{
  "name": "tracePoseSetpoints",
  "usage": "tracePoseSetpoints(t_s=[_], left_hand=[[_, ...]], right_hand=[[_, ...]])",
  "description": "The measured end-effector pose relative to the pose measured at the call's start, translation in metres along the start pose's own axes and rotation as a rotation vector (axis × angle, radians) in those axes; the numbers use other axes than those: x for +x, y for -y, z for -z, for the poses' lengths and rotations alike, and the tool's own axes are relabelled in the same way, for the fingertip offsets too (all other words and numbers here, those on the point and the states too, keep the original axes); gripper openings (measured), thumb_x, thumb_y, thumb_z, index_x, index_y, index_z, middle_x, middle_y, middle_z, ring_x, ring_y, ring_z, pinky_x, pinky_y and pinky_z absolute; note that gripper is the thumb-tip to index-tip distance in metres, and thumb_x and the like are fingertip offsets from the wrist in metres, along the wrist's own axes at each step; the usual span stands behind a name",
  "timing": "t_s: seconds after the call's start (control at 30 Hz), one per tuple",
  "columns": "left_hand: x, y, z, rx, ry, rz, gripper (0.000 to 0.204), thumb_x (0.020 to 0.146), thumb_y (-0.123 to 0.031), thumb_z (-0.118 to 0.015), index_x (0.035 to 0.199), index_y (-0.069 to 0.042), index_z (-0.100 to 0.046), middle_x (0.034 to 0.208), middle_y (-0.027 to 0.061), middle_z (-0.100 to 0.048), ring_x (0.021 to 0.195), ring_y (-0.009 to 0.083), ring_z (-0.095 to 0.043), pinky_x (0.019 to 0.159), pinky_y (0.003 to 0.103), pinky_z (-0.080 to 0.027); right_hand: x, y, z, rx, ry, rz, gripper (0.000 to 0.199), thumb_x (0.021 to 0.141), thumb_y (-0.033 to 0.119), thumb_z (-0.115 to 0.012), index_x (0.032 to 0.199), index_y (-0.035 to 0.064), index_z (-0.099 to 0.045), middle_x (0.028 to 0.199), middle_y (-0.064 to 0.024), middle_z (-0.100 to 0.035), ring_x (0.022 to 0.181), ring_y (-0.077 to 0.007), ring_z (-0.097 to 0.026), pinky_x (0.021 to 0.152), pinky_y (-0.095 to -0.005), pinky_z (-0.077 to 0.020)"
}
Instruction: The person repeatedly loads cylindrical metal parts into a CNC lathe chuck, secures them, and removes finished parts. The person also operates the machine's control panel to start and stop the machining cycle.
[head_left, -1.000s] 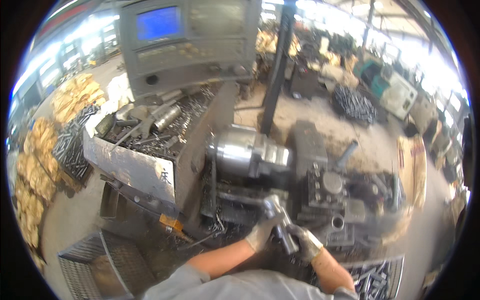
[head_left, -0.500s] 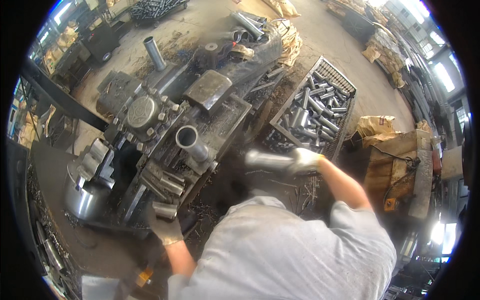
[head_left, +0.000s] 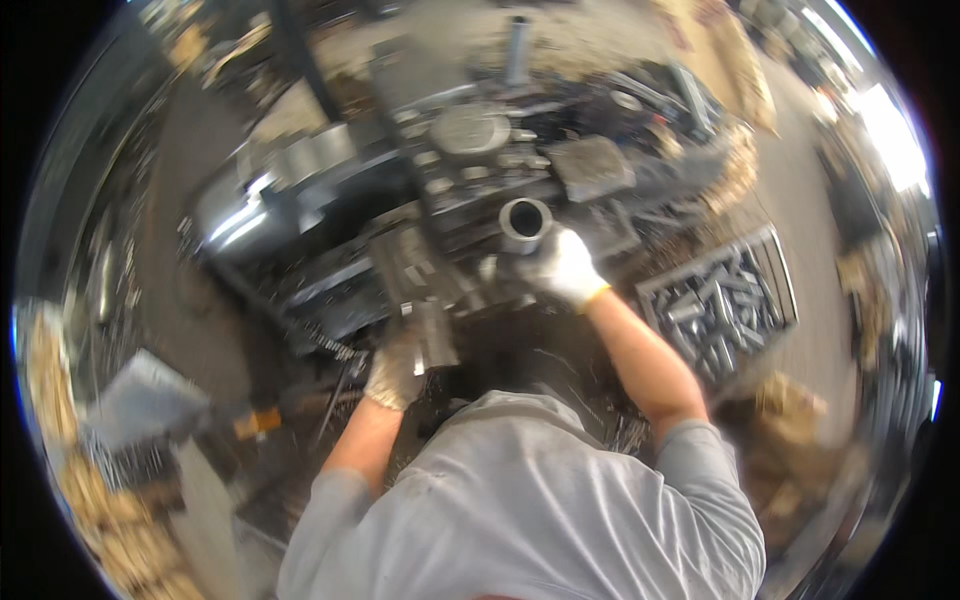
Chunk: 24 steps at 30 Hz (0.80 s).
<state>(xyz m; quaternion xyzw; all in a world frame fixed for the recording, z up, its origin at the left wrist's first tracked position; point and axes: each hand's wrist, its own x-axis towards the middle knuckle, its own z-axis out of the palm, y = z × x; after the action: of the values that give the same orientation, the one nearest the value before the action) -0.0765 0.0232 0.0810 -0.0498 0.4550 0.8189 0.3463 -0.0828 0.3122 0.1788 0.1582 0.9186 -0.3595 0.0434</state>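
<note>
My right hand (head_left: 572,270), in a white glove, is closed at the side of a grey metal tube (head_left: 525,243) whose round open end faces up. Its fingertips are blurred, and I cannot tell whether a second tube lies in them. My left hand (head_left: 396,372), in a soiled glove, touches or lies close beside a grey metal piece (head_left: 436,335) at the machine's near edge. Smearing hides how its fingers are bent. Behind both hands lies the greasy machine (head_left: 450,210), with a round bolted cover (head_left: 470,130) and a block-shaped metal cap (head_left: 592,165).
A wire crate (head_left: 787,275) of short metal tubes stands to the right. Another tube (head_left: 517,50) rises upright behind the machine. A shiny rounded housing (head_left: 235,215) is at the left. Sacks (head_left: 735,65) lie at the far right, and a pale sheet (head_left: 145,400) at the lower left.
My right hand has moved left from beside the crate to the upright tube on the machine. My left hand stays by the machine's near edge. The whole view has turned.
</note>
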Motion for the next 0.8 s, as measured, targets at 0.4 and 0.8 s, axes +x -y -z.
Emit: tracePoseSetpoints(t_s=[0.4, 0.8], left_hand=[[-0.012, -0.041, 0.073, -0.098, -0.284, -0.231, 0.046, 0.108, -0.05, -0.058, 0.12, -0.007, -0.066, 0.1, 0.0128, -0.075, 0.084, 0.0274, -0.075, 0.074, 0.043, -0.064], [0.064, -0.082, 0.022, -0.212, 0.264, -0.426, 0.067, 0.112, -0.056, -0.043, 0.157, -0.007, -0.046, 0.153, 0.0137, -0.057, 0.139, 0.0272, -0.056, 0.124, 0.045, -0.039]], right_hand=[[0.023, 0.038, -0.143, -0.438, 0.12, 0.407, 0.043, 0.092, 0.031, -0.072, 0.121, 0.0003, -0.063, 0.098, -0.0273, -0.075, 0.09, -0.0429, -0.076, 0.082, -0.0522, -0.0613], [0.016, 0.139, -0.066, 0.36, 0.408, 0.173, 0.089, 0.069, 0.036, -0.094, 0.144, 0.0016, -0.059, 0.123, -0.0174, -0.074, 0.114, -0.0263, -0.074, 0.101, -0.0409, -0.0581]])
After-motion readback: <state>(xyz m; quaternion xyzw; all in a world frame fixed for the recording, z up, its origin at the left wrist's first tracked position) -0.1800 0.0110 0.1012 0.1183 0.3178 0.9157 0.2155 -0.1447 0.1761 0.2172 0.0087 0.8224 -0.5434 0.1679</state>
